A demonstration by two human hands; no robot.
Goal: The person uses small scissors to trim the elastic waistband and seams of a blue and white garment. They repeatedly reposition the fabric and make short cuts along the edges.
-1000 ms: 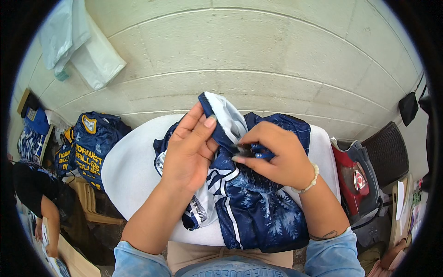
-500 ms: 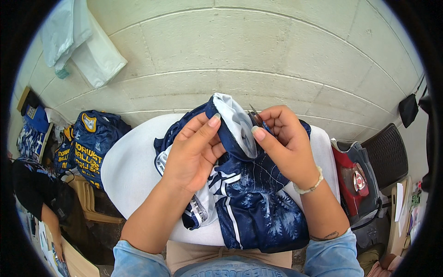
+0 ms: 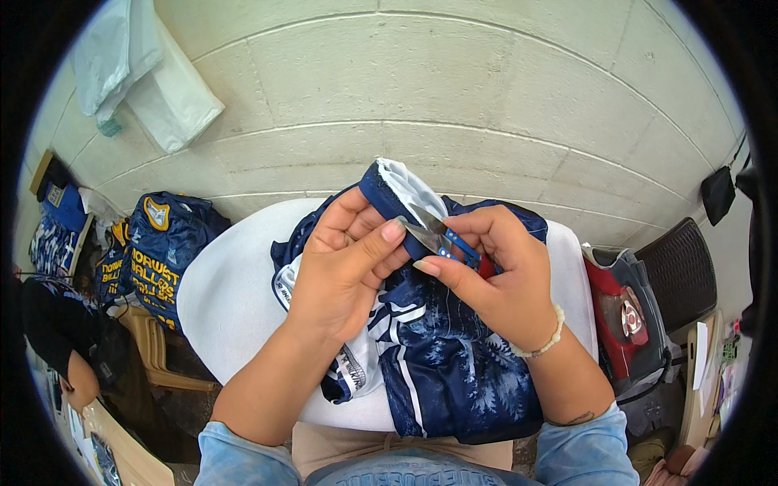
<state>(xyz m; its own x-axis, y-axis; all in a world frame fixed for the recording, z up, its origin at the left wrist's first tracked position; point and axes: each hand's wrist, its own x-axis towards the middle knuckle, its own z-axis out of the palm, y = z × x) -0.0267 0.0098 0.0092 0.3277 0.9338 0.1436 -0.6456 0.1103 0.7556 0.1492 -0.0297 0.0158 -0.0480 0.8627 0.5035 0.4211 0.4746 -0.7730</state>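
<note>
A navy garment (image 3: 462, 356) with a pale tree print and white stripes lies bunched on a white padded board (image 3: 227, 283). My left hand (image 3: 340, 267) pinches its tube-like navy band (image 3: 387, 201), whose white inside faces up and away from me. In my right hand (image 3: 506, 263) is a pair of small scissors (image 3: 433, 231) with blue handles. The blades are spread and point left, lying across the band's edge close to my left thumb. Whether a thread lies between them is too small to tell.
A red and grey iron (image 3: 620, 320) stands at the board's right end, by a black mesh chair (image 3: 681, 263). Navy jerseys with yellow lettering (image 3: 162, 251) are piled at left. A person in black (image 3: 65, 336) works at lower left. A block wall (image 3: 454, 81) rises behind.
My right hand has turned, swinging the scissors from pointing up beside the band to lying leftward across its edge. My left thumb has shifted lower. The other person's arm has drawn back.
</note>
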